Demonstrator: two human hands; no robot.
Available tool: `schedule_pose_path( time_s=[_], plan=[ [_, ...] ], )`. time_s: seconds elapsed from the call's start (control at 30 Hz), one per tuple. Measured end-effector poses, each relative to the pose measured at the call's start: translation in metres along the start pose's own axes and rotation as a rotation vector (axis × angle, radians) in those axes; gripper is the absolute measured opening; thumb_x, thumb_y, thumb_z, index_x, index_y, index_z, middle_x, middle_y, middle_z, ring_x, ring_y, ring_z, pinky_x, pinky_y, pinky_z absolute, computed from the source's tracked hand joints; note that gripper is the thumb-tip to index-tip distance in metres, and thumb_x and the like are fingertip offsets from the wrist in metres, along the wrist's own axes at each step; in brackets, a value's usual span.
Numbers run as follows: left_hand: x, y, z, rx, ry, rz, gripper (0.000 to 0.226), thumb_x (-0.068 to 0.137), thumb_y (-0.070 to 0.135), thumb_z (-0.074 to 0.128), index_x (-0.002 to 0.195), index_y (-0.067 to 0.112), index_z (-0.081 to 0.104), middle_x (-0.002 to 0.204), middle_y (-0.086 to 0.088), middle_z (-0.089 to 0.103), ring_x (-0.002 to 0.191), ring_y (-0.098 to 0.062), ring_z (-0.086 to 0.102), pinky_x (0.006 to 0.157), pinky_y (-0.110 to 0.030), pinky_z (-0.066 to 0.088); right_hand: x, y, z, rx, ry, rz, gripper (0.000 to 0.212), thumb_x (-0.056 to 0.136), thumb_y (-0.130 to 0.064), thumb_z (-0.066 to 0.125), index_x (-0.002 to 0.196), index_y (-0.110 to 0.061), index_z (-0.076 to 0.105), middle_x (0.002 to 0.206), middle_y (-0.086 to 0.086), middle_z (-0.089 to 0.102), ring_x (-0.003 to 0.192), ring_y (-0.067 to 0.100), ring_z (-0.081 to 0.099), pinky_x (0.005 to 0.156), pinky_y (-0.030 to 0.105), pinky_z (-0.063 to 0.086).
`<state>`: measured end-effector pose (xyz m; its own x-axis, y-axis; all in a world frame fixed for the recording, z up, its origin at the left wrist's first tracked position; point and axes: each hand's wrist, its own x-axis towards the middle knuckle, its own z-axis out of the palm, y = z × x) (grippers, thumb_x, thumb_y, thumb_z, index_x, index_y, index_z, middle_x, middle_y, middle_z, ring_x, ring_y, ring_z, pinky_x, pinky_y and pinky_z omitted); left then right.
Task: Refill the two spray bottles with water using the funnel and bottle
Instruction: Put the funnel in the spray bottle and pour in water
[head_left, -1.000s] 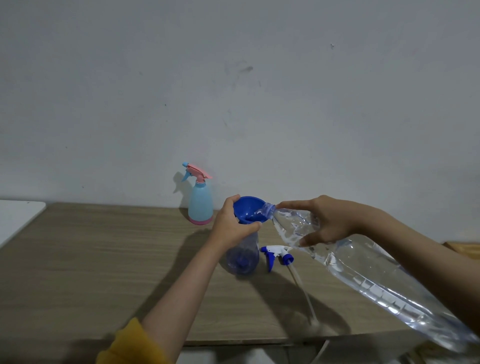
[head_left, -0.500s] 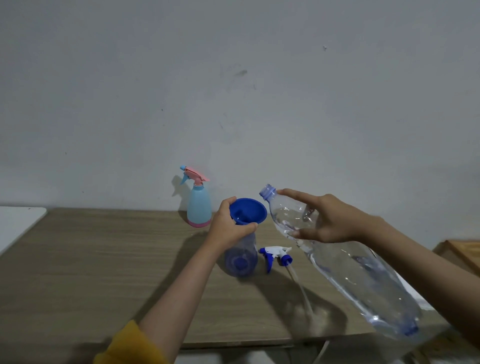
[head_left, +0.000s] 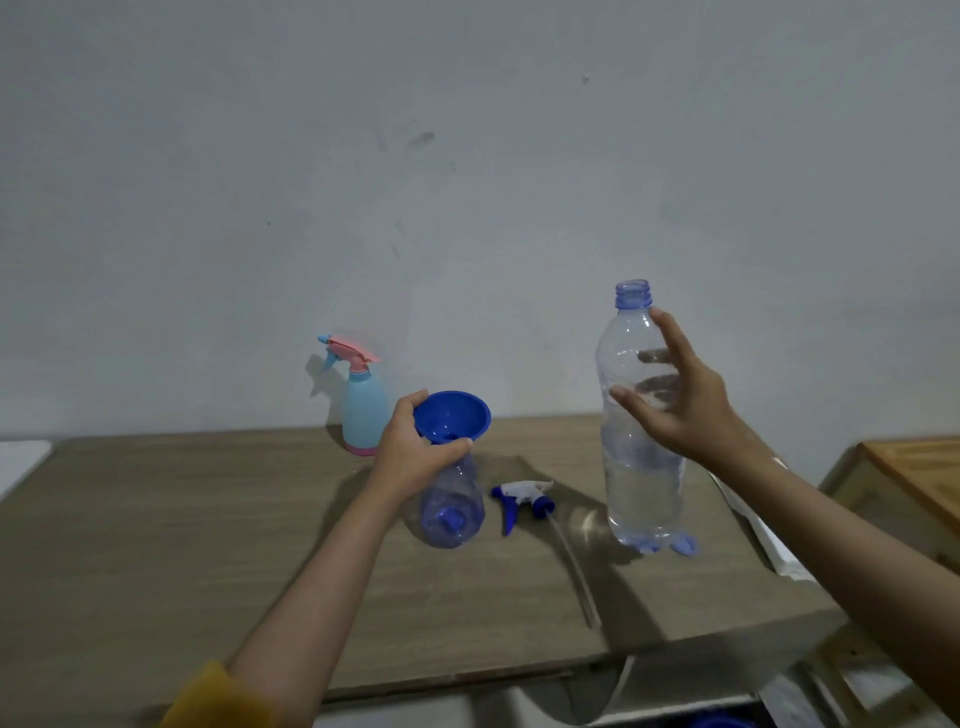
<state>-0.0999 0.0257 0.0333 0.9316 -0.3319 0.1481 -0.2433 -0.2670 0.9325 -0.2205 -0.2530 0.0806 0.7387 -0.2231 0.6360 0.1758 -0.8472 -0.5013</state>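
The left hand (head_left: 415, 452) grips the neck of the clear blue spray bottle (head_left: 451, 512), thumb and fingers curled round it just below the blue funnel (head_left: 453, 415) seated in its mouth. This bottle stands on the wooden table (head_left: 182, 519). The right hand (head_left: 680, 405) holds the uncapped water bottle (head_left: 640, 415) upright, fingers spread and wrapped round its upper body, with its base at or just above the table; contact cannot be determined. The detached trigger sprayer head (head_left: 522, 499) lies between both bottles. The light blue spray bottle (head_left: 363, 405), pink trigger fitted, stands near the wall (head_left: 467, 182).
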Motion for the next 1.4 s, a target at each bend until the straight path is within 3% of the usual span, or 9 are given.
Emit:
schedule_pose_path(
  time_s=[0.2, 0.47, 0.6, 0.73, 0.87, 1.03, 1.13, 1.23, 1.4],
  plan=[
    [0.0, -0.001, 0.003, -0.005, 0.001, 0.007, 0.076, 0.071, 0.011, 0.078, 0.135, 0.013, 0.037, 0.12, 0.004, 0.045, 0.107, -0.012, 0.047, 0.069, -0.007, 0.038, -0.021, 0.037, 0.019, 0.056, 0.254, 0.087, 0.092, 0.073, -0.025, 0.08, 0.144, -0.033, 0.021, 0.121, 0.017, 0.057, 0.091, 0.026, 0.067, 0.071, 0.002, 0.047],
    [0.002, -0.009, 0.004, -0.038, -0.005, 0.017, 0.079, 0.071, 0.014, 0.08, 0.136, 0.017, 0.036, 0.124, 0.003, 0.046, 0.113, -0.015, 0.049, 0.075, -0.011, 0.041, -0.031, 0.042, 0.021, 0.031, 0.269, 0.101, 0.104, 0.067, -0.05, 0.079, 0.146, -0.038, 0.012, 0.139, 0.02, 0.036, 0.122, 0.033, 0.05, 0.097, 0.044, 0.048],
    [0.005, -0.014, 0.002, -0.118, -0.028, -0.004, 0.091, 0.069, 0.016, 0.082, 0.143, 0.023, 0.027, 0.137, -0.003, 0.044, 0.123, -0.019, 0.048, 0.089, -0.024, 0.043, -0.033, 0.031, 0.02, -0.26, 0.433, -0.06, 0.101, 0.067, -0.059, 0.074, 0.144, -0.028, 0.015, 0.147, 0.023, 0.016, 0.139, 0.034, 0.021, 0.112, 0.043, 0.03],
    [0.005, -0.013, 0.001, -0.176, -0.067, -0.021, 0.103, 0.07, 0.017, 0.082, 0.147, 0.024, 0.014, 0.138, -0.005, 0.044, 0.125, -0.018, 0.046, 0.097, -0.027, 0.042, -0.027, -0.002, 0.034, -0.372, 0.527, -0.378, 0.076, 0.071, -0.043, 0.077, 0.131, -0.023, 0.035, 0.136, 0.019, 0.032, 0.13, 0.035, 0.034, 0.099, 0.059, 0.036],
    [-0.001, -0.013, -0.002, -0.175, -0.092, -0.035, 0.116, 0.062, 0.036, 0.083, 0.149, 0.027, 0.008, 0.144, -0.001, 0.04, 0.129, -0.015, 0.042, 0.101, -0.027, 0.037, -0.01, -0.051, 0.056, -0.174, 0.249, -0.475, 0.047, 0.079, -0.026, 0.073, 0.119, -0.009, 0.054, 0.118, 0.02, 0.055, 0.112, 0.03, 0.051, 0.095, 0.04, 0.045],
    [-0.012, -0.018, -0.003, -0.122, -0.14, -0.07, 0.125, 0.049, 0.049, 0.081, 0.149, 0.026, 0.009, 0.149, 0.0, 0.034, 0.135, -0.015, 0.035, 0.107, -0.034, 0.034, 0.028, -0.098, 0.087, 0.022, -0.25, -0.121, 0.05, 0.083, -0.038, 0.069, 0.127, -0.02, 0.052, 0.122, 0.001, 0.055, 0.114, 0.013, 0.05, 0.096, 0.032, 0.046],
    [-0.014, -0.022, 0.002, -0.095, -0.128, -0.103, 0.102, 0.06, 0.032, 0.086, 0.142, 0.022, 0.027, 0.142, 0.005, 0.04, 0.13, -0.012, 0.038, 0.104, -0.03, 0.035, 0.052, -0.115, 0.106, -0.079, -0.58, 0.023, 0.069, 0.077, -0.057, 0.068, 0.136, -0.033, 0.041, 0.131, 0.0, 0.048, 0.121, 0.017, 0.046, 0.1, 0.039, 0.045],
    [-0.014, -0.021, 0.012, 0.012, -0.069, -0.181, 0.07, 0.071, 0.023, 0.08, 0.129, 0.018, 0.042, 0.121, 0.007, 0.049, 0.106, -0.007, 0.044, 0.087, -0.025, 0.036, 0.067, -0.123, 0.126, -0.263, -0.834, 0.103, 0.087, 0.07, -0.065, 0.07, 0.142, -0.036, 0.031, 0.136, 0.004, 0.042, 0.122, 0.024, 0.047, 0.1, 0.043, 0.044],
    [-0.009, -0.031, 0.02, 0.034, -0.011, -0.279, 0.045, 0.073, 0.027, 0.078, 0.111, 0.02, 0.055, 0.098, 0.008, 0.059, 0.084, -0.008, 0.053, 0.074, -0.025, 0.042, 0.072, -0.125, 0.145, -0.33, -0.915, 0.119, 0.085, 0.07, -0.057, 0.074, 0.141, -0.031, 0.036, 0.134, 0.003, 0.048, 0.12, 0.024, 0.049, 0.095, 0.04, 0.047]
  ],
)
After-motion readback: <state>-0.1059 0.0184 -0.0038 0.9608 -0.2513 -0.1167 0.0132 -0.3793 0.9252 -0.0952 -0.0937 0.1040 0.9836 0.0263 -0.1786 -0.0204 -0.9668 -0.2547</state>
